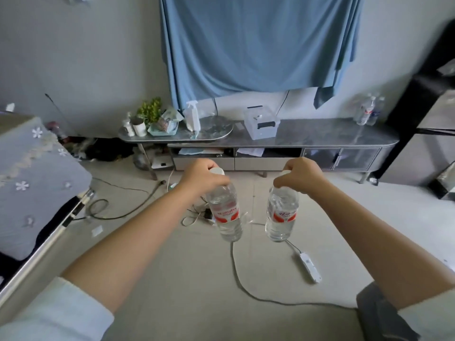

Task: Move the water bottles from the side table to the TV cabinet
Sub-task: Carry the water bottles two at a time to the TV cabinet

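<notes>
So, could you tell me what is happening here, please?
A person carries two clear plastic water bottles with red labels by their necks, one in the left hand, one in the right hand, above the floor. Ahead stands the long grey TV cabinet, where more clear bottles already stand at its right end.

Grey wall [86, 57], blue curtain [258, 40], pale floor [197, 279], cables [246, 286].

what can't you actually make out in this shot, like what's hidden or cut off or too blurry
All in the head view:
- Caps of both carried bottles: the left hand and right hand cover the necks of the left bottle and right bottle.
- Label text: too blurred to read.
- Bottles on the TV cabinet, far right: small and see-through, exact count unclear.
- Side table: not identifiable.
</notes>
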Available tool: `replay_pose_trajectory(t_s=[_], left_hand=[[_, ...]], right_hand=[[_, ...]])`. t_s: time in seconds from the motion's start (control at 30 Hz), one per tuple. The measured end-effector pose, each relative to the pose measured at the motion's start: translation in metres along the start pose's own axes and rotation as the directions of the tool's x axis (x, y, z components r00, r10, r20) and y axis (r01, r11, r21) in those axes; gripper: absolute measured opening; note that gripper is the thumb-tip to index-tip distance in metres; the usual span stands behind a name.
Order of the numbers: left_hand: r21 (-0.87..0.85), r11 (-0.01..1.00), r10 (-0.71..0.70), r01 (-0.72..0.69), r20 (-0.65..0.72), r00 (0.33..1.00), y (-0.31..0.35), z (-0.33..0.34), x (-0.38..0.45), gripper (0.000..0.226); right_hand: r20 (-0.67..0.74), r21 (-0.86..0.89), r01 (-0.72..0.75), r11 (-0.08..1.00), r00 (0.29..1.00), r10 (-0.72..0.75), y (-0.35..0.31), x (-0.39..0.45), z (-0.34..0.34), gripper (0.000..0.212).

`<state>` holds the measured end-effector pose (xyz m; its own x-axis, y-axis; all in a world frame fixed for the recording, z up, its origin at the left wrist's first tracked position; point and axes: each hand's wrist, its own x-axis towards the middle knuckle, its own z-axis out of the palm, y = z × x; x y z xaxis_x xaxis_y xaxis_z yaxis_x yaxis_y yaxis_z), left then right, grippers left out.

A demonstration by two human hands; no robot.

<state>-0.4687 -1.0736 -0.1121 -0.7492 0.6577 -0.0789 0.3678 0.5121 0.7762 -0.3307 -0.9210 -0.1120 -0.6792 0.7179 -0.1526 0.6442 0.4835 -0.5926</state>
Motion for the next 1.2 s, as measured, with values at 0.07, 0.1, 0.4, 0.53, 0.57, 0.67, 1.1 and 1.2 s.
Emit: replay_pose_trajectory(t_s=[0.07,0.1,0.4,0.53,0.57,0.67,1.1,1.2], left_hand=[[0.003,1.0,0.022,-0.022,0.016,1.0,0.007,0.012,0.033,0.023],[0.012,0.999,0.035,-0.035,0.029,0.999,0.011,0.016,0.05,0.02],[0.069,0.98,0.169,-0.186,0.207,0.964,0.047,0.037,0.228,0.022],[0.086,0.964,0.226,-0.253,0.24,0.944,0.068,0.053,0.296,0.015],[0.085,0.965,0.223,-0.249,0.239,0.945,0.072,0.059,0.313,0.014],[0.068,0.973,0.201,-0.222,0.232,0.952,0.085,0.078,0.357,0.012],[0.104,0.939,0.27,-0.328,0.371,0.888,0.224,0.206,0.539,0.034],[0.084,0.93,0.301,-0.358,0.388,0.871,0.257,0.239,0.575,0.031]], right_hand=[[-0.008,0.019,-0.031,0.999,0.999,0.031,0.007,0.03,-0.005,0.022],[-0.006,0.018,-0.048,0.999,0.999,0.048,0.01,0.045,-0.007,0.022],[-0.075,0.046,-0.193,0.98,0.978,0.196,0.02,0.19,-0.044,0.018],[-0.105,0.075,-0.252,0.965,0.96,0.259,0.031,0.246,-0.063,0.021],[-0.119,0.076,-0.269,0.96,0.954,0.277,0.036,0.262,-0.068,0.022],[-0.138,0.081,-0.291,0.953,0.944,0.299,0.053,0.298,-0.082,0.025],[-0.092,-0.073,-0.292,0.954,0.954,0.285,0.164,0.462,-0.21,0.02],[-0.138,-0.039,-0.296,0.954,0.948,0.288,0.192,0.496,-0.239,0.021]])
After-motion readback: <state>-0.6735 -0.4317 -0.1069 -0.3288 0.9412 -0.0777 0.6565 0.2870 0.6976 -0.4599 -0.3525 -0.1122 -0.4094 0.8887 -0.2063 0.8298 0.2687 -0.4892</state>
